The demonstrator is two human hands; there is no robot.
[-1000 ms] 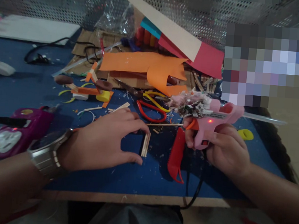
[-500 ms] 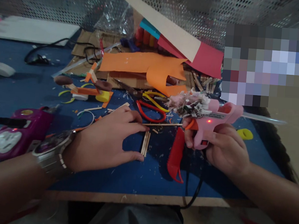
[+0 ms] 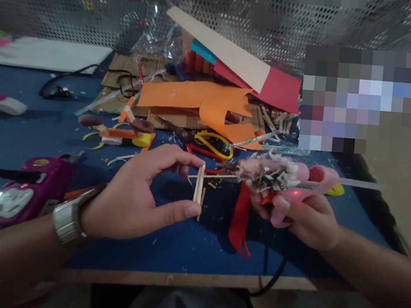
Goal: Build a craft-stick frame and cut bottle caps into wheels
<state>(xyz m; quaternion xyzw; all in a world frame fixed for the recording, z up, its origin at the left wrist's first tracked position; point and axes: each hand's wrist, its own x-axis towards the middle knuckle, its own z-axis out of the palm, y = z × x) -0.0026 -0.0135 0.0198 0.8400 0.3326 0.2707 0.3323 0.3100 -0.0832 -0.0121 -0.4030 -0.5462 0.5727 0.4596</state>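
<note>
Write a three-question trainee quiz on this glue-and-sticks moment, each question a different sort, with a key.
1. True or false: the left hand pinches the small wooden sticks between thumb and forefinger.
2. Multiple choice: the right hand grips
A) the scissors
B) the pink glue gun
C) the orange paper
3. Fill in: the glue gun's nozzle points toward the ____.

Key
1. True; the sticks are lifted off the blue mat.
2. B. The yellow- and red-handled scissors lie on the mat behind, and the orange paper lies further back.
3. Sticks, which the left hand holds upright just beside the tip.
</note>
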